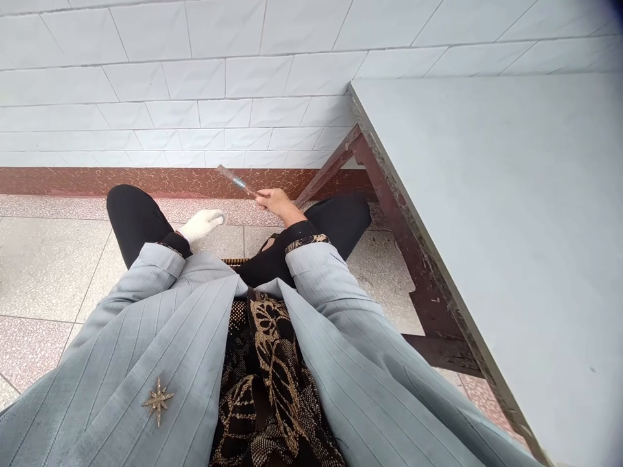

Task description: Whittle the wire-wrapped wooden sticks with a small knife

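Observation:
My right hand (278, 203) is bare and closed around one end of a thin brown stick (226, 174), which has a silvery band, perhaps wound wire, along its middle. The stick slants up and left in front of the red-brown skirting. Lower and to the left, my left hand (198, 226) wears a white glove. Its fingers are drawn together over the floor, with a small greyish spot at the tips that is too small to name. The two hands are apart.
A grey-topped table (491, 214) on a dark red metal frame (389, 214) stands close on my right. Ahead is a white tiled wall (204, 78) with a red-brown skirting (160, 183). Speckled floor tiles (53, 259) spread to the left. My bent knees flank both hands.

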